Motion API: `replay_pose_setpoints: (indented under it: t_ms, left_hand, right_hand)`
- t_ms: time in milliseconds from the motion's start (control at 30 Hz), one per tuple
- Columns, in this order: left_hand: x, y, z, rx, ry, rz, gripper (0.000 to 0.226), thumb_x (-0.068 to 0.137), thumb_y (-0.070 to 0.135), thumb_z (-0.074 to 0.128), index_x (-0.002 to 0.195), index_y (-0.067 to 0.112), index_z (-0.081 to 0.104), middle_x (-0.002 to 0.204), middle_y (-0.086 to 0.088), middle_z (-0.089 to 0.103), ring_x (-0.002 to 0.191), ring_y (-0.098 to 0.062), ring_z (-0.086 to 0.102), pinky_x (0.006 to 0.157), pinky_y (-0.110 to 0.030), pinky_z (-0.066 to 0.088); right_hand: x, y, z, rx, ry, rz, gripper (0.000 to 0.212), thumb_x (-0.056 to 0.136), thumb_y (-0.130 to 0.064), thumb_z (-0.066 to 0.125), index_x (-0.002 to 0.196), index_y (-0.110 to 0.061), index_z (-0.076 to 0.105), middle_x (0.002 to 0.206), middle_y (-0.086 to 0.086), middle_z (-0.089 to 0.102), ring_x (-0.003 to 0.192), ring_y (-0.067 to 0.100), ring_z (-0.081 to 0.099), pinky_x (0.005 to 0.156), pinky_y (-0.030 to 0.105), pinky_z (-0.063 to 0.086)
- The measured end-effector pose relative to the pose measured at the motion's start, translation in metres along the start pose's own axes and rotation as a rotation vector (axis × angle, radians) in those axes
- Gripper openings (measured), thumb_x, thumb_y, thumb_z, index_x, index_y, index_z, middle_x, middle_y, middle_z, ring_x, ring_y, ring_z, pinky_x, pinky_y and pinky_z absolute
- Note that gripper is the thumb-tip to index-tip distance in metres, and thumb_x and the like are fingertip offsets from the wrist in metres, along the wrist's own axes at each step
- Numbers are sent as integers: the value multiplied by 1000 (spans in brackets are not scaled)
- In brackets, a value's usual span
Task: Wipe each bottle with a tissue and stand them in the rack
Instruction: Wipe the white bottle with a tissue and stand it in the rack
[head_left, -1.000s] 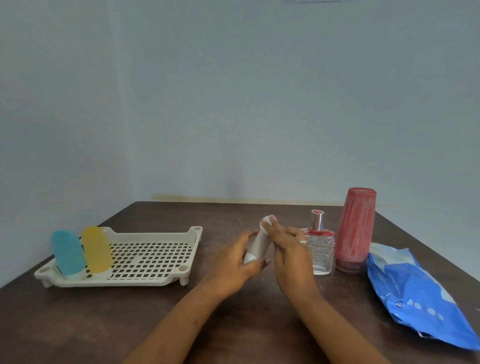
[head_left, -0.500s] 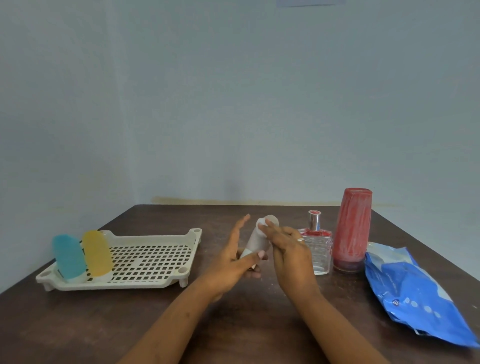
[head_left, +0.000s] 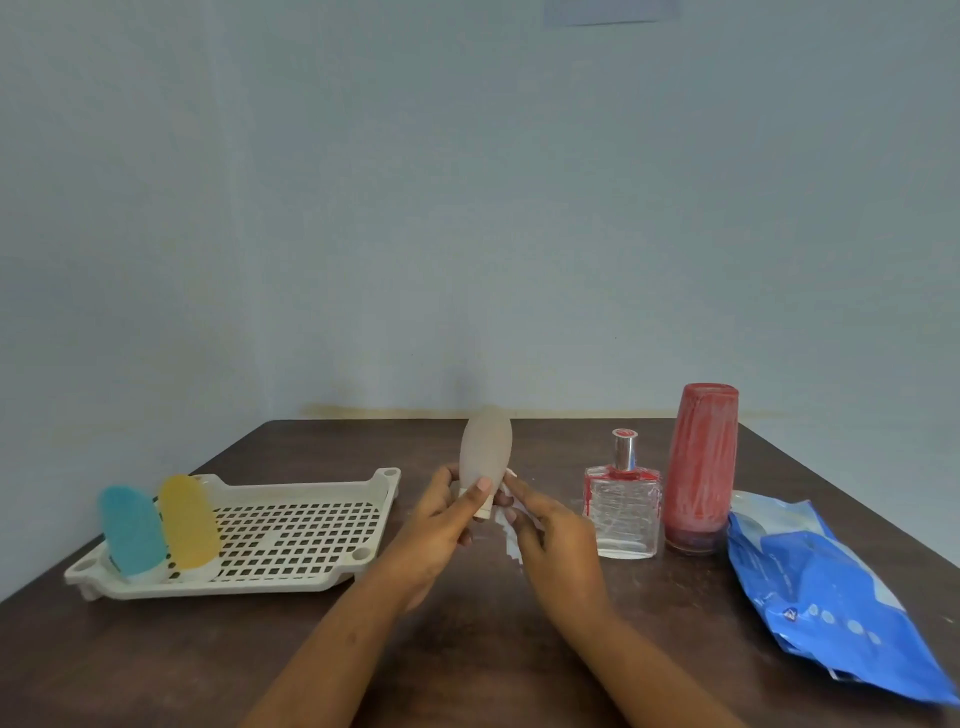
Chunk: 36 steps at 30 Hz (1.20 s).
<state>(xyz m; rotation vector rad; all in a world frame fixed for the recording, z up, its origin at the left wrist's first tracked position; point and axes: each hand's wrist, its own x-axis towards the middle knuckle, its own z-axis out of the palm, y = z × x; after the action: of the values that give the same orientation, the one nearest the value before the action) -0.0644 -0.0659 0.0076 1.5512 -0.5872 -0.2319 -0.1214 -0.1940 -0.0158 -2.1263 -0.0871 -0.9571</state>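
My left hand (head_left: 441, 525) grips the lower end of a frosted white squeeze bottle (head_left: 485, 449), which stands upright above the table with its cap end down. Just right of the cap, my right hand (head_left: 550, 540) pinches a crumpled white tissue (head_left: 511, 535). A cream slotted rack (head_left: 291, 530) lies at the left and holds a blue bottle (head_left: 130, 527) and a yellow bottle (head_left: 188, 522) at its left end. A clear glass perfume bottle (head_left: 622, 512) and a tall red bottle (head_left: 698, 467) stand on the table at the right.
A blue tissue packet (head_left: 826, 597) lies at the table's right edge, close to the red bottle. The dark wooden table (head_left: 467, 665) meets a pale blue wall at the back and left.
The white bottle went from tilted between both hands to upright in my left hand. My right hand came off its top and dropped to the cap end with the tissue.
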Motion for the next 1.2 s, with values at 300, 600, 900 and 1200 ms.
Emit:
replay_pose_setpoints:
  t_ms: [300,600,900,1200]
  left_hand:
    - [0,0,0,43,59,-26,49,74,45,65,116,32,45,113,5,62,102,-10,64,91,-28,53]
    - [-16,31,-31,49,290,16,58,65,26,82,118,23,57,112,3,68,108,-15,62,95,-37,50]
    - [-61,32,-128,740,546,-88,63,73,18,84,128,16,53,122,-7,65,96,-17,59,81,-28,46]
    - [-68,6,-140,859,552,-175,52,79,20,79,122,17,49,126,-6,60,100,-15,56,90,-32,50]
  right_hand:
    - [1,3,-2,59,-14,66,37,92,-8,55,124,-28,55,113,-15,60,97,-10,54,86,4,42]
    - [-10,6,3,149,-106,43,38,90,1,52,110,-28,65,93,-8,70,90,-7,61,82,6,42]
    - [-10,11,14,139,-138,-31,39,88,2,55,106,-31,67,101,-9,70,90,5,65,82,23,52]
    - [-14,-8,27,-22,-204,-175,28,89,-3,56,99,-26,69,76,-15,64,81,1,63,77,8,43]
